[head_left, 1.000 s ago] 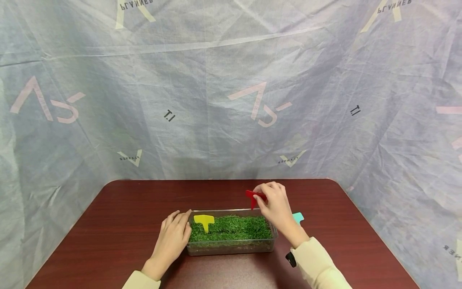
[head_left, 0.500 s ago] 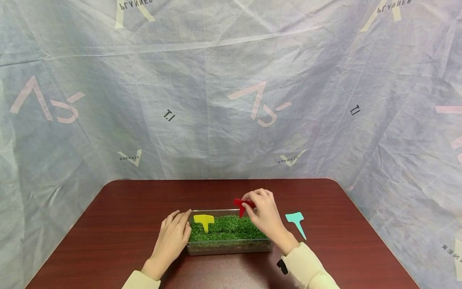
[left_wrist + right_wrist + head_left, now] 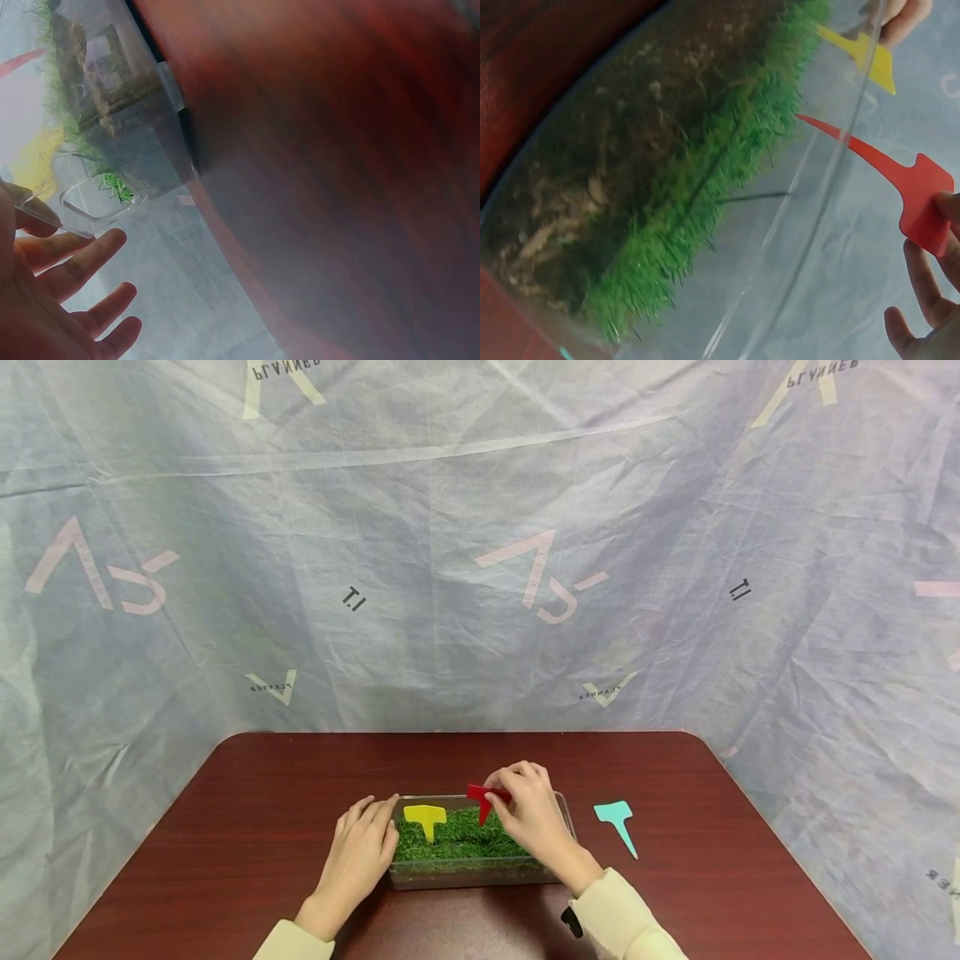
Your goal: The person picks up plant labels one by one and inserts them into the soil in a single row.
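My right hand (image 3: 531, 814) pinches a red T-shaped plant label (image 3: 921, 191) by its broad head, with the stem pointing down. In the right wrist view, the stem's tip is right at the top of the green grass (image 3: 739, 161). That grass fills a clear plastic box (image 3: 472, 878). Near its left end a yellow plant label (image 3: 425, 815) stands upright in the grass. Fingers extended, my left hand (image 3: 358, 852) rests against the box's left end. The left wrist view has its fingertips (image 3: 112, 241) at the clear rim.
A turquoise plant label (image 3: 615, 812) lies flat on the dark red table (image 3: 285, 810), right of the box. Grey printed sheeting (image 3: 435, 635) hangs behind and at both sides. Soil (image 3: 592, 157) shows through the box wall.
My right hand has moved left and down with the red plant label, from above the box's back right to the grass near its middle. The turquoise label came into full view. My left hand stayed put.
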Motion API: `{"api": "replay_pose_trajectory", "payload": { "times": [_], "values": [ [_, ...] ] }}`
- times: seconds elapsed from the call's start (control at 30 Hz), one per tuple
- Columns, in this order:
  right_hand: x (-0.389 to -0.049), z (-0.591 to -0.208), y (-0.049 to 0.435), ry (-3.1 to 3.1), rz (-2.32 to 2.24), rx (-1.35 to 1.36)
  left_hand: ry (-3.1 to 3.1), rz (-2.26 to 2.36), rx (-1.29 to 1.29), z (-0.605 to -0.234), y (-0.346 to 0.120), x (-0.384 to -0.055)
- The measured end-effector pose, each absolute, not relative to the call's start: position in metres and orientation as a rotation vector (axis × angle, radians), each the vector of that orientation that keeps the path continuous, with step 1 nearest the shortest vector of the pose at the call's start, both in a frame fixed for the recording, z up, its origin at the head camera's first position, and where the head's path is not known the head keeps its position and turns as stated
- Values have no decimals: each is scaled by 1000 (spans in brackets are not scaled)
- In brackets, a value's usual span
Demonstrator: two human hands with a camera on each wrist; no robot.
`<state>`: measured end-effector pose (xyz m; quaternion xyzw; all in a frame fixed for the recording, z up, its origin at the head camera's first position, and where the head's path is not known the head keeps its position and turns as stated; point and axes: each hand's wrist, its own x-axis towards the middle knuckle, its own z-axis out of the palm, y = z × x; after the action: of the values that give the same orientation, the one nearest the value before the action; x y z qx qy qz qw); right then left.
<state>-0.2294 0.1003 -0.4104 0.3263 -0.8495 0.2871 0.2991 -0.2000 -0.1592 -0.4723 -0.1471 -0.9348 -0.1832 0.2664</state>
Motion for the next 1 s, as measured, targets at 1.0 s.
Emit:
{"api": "replay_pose_trajectory", "payload": {
  "times": [1.0],
  "values": [
    [-228,-424,93,-2314,732,936,-2547,-496,-379,-473,-160,-201]
  ]
}}
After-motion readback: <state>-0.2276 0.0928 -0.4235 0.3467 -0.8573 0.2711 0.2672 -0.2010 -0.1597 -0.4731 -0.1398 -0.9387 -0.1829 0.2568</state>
